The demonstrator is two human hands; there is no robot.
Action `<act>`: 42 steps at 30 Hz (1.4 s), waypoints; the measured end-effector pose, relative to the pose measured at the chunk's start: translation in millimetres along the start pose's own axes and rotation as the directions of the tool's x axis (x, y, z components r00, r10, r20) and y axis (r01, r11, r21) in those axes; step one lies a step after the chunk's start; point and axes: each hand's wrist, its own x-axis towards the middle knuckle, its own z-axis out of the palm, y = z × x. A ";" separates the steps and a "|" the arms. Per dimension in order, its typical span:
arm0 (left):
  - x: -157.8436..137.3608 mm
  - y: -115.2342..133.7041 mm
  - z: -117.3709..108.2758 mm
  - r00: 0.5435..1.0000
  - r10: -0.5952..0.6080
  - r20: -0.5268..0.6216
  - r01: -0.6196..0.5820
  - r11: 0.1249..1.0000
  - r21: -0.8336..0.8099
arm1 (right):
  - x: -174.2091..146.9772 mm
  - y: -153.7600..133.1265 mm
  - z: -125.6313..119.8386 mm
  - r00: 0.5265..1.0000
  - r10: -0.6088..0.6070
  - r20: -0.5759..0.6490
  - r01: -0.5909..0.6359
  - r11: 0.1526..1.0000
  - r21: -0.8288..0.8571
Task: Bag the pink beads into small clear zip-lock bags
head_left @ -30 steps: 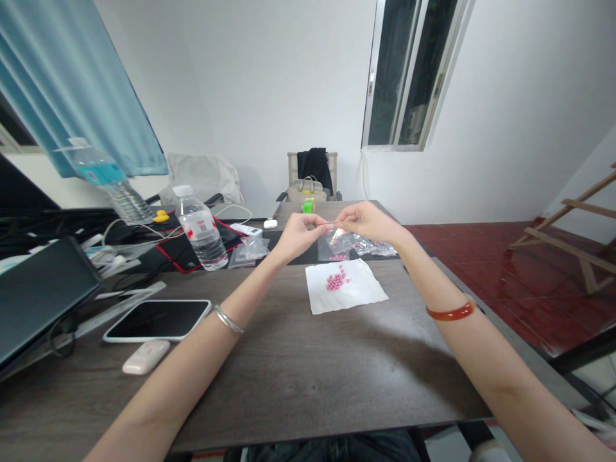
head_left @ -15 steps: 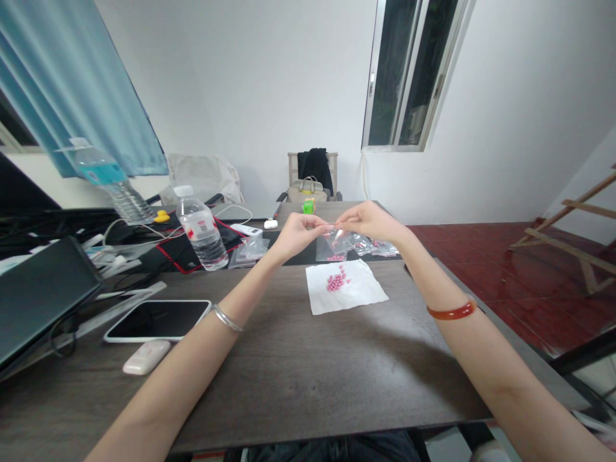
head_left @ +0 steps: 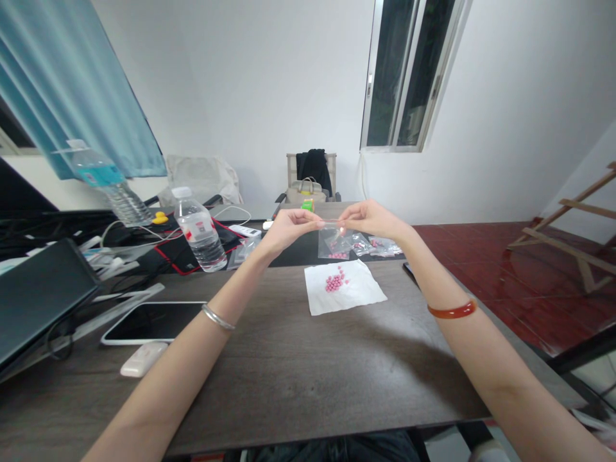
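A small clear plastic bag (head_left: pixel 332 242) hangs from between my two hands, with pink beads at its bottom. My left hand (head_left: pixel 296 226) pinches the bag's top edge at its left corner. At the other end of that edge, my right hand (head_left: pixel 368 218) is closed on it with thumb and fingers. Below the bag, a white paper sheet (head_left: pixel 356 292) lies on the table, and a cluster of pink beads (head_left: pixel 334 281) rests on it. Several more clear bags (head_left: pixel 382 246) with pink contents lie behind my right hand.
To the left stand two water bottles (head_left: pixel 198 228), a laptop (head_left: pixel 38 301), a phone (head_left: pixel 154 322) and a white case (head_left: pixel 143 359). Clear bags (head_left: pixel 245 250) lie beyond my left forearm. A dark object (head_left: pixel 410 273) sits by my right forearm. A chair (head_left: pixel 291 168) stands behind the table.
My hands have drawn apart along the bag's top edge, the left one moving left. The edge is now stretched between them, and the bag hangs flatter.
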 end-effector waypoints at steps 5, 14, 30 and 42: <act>1.7 -0.4 -0.6 0.999 0.033 -0.006 -0.032 0.996 0.088 | 1.1 1.9 -0.1 1.000 -0.014 0.005 0.014 1.000 0.020; 0.6 5.4 5.6 0.993 0.113 -0.034 -0.105 0.978 0.178 | 5.2 -2.6 9.0 0.994 -0.095 -0.052 0.093 0.995 -0.037; -0.1 11.2 5.9 0.990 0.140 0.034 -0.144 0.938 0.315 | 3.7 -5.7 9.3 0.994 -0.103 -0.039 0.102 0.994 -0.037; -0.7 10.0 4.2 0.990 0.116 0.082 -0.136 0.945 0.299 | 4.5 -0.4 4.6 0.990 -0.107 -0.091 0.101 0.993 -0.068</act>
